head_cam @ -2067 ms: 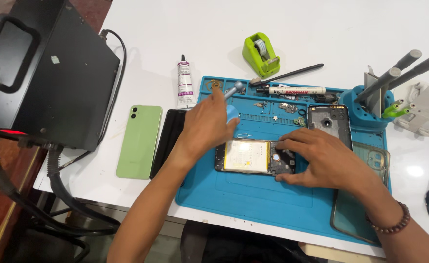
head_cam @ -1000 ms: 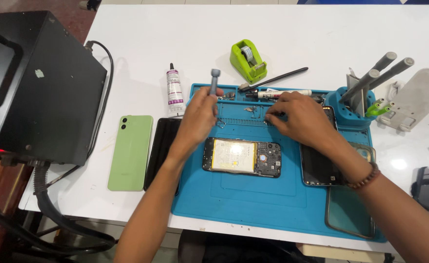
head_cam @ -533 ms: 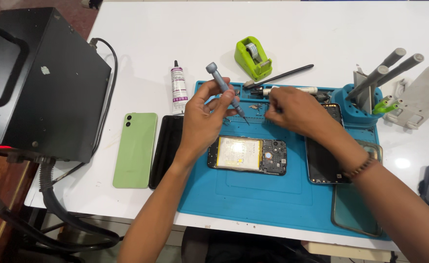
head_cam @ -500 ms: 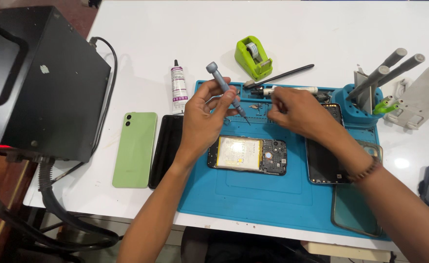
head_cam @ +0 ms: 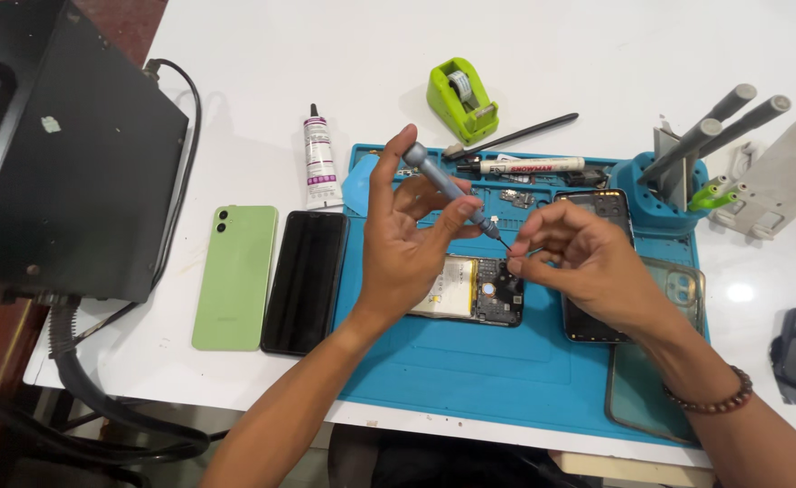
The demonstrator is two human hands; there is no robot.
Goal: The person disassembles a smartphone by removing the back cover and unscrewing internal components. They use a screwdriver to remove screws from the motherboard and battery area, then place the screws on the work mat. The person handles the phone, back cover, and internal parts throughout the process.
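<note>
Here my left hand [head_cam: 407, 244] grips the slim grey screwdriver [head_cam: 448, 187] above the blue mat [head_cam: 470, 361], tip angled toward my right hand [head_cam: 579, 262], whose fingertips pinch closed at the bit. It looks light, stiff and slick, best held along its barrel.

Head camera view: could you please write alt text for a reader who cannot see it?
The left hand holds a grey screwdriver, its tip meeting the right hand fingertips, above an opened phone on a blue mat. A green phone lies to the left.
</note>
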